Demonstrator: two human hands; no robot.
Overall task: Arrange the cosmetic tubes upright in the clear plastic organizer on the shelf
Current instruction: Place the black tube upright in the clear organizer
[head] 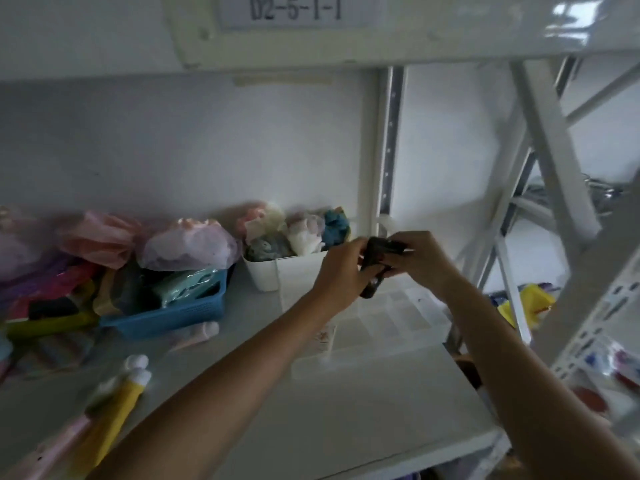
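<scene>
Both hands hold a dark tube (375,261) in the air above the clear plastic organizer (388,320), which stands on the white shelf at the right. My left hand (341,268) grips its lower part and my right hand (420,259) pinches its upper end. The tube is blurred and tilted. A yellow tube (110,407) with a white cap and a pink tube (52,448) lie flat at the shelf's front left. Another pale pink tube (195,336) lies in front of the blue basket.
A white bin (277,271) of rolled cloths stands behind the organizer. A blue basket (173,313) and coloured bags fill the left of the shelf. A white upright post (388,150) rises behind the hands. Slanted shelf braces stand at the right.
</scene>
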